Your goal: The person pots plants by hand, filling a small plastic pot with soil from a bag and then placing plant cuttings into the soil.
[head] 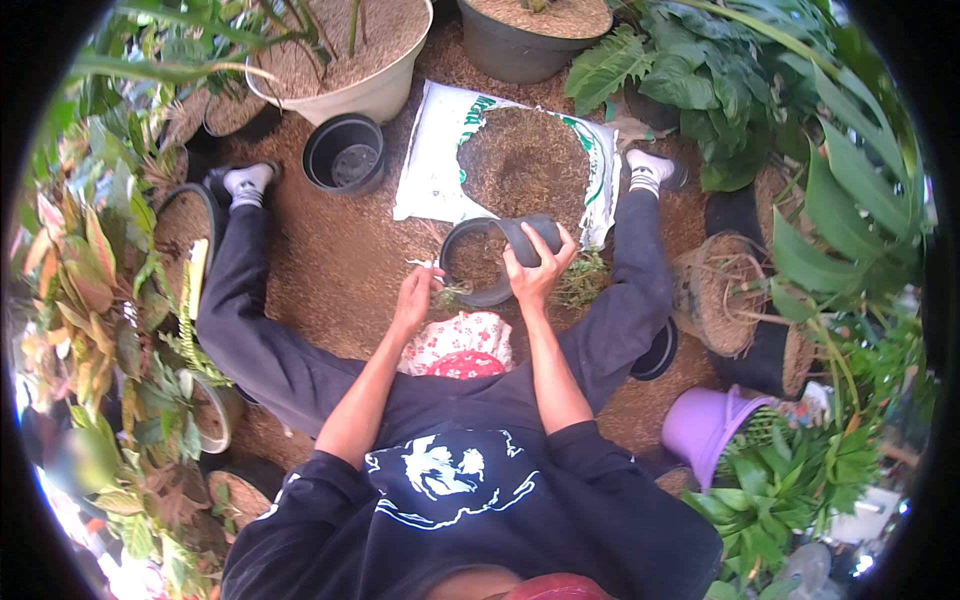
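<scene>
My right hand (541, 271) grips a small black plastic pot (546, 234), tilted at the right rim of a larger black plastic pot (500, 291). Brown growing medium (476, 259) lies inside the larger pot. At that pot's left side, my left hand (417, 296) pinches a small whitish object (425, 263), too small to identify. Just beyond the pots lies a white plastic sack (431, 150) with green print, its top cut open over brown, fibrous growing medium (521, 157). Green sprigs (581, 281) show beside my right hand.
An unfilled black pot (343, 154) stands left of the sack. Large planters, one white (390, 90) and one dark grey (502, 49), stand beyond. A purple bucket (694, 431) lies tipped at right. Potted foliage lines both sides; floral cloth (461, 337) sits between my legs.
</scene>
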